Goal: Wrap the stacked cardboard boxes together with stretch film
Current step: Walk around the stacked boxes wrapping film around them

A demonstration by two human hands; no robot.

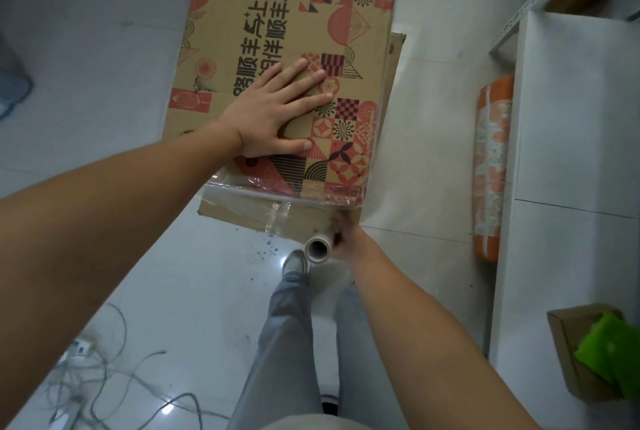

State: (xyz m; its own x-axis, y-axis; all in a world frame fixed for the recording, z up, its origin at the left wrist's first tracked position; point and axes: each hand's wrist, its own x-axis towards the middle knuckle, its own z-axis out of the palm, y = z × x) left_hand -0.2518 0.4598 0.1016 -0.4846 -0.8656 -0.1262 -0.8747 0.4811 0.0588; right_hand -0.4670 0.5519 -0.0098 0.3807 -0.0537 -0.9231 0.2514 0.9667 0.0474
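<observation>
**Left palm on the top box, right hand on the film roll at the near side**

The left hand (273, 118) lies flat on the top box (277, 31), fingers straight and spread, pointing toward 2 o'clock, the thumb lying toward 3 o'clock. It presses the printed lid near its near right part.

The right hand (341, 234) sits at 5 o'clock from the left one, just below the stack's near right corner. Its fingers curl round the roll (318, 247), whose open core end faces the camera; the fingers themselves are mostly hidden behind the roll and wrist.

From the roll, clear film (277, 202) runs toward 9 o'clock across the near face of the stack, covering the seam where the top box meets the lower box (242, 213). The lower box juts out a little past the top one at the near edge and again at the right edge.

The stack stands on the tiled floor (415, 135). At 3 o'clock of it an orange bundle (491, 166) leans beside a white shelf (571, 118). At 4 o'clock, a small carton (575, 353) holds something green (609, 346). Loose cables (90, 370) lie at 7 o'clock. The person's legs and a shoe (294, 261) show below the roll.
</observation>
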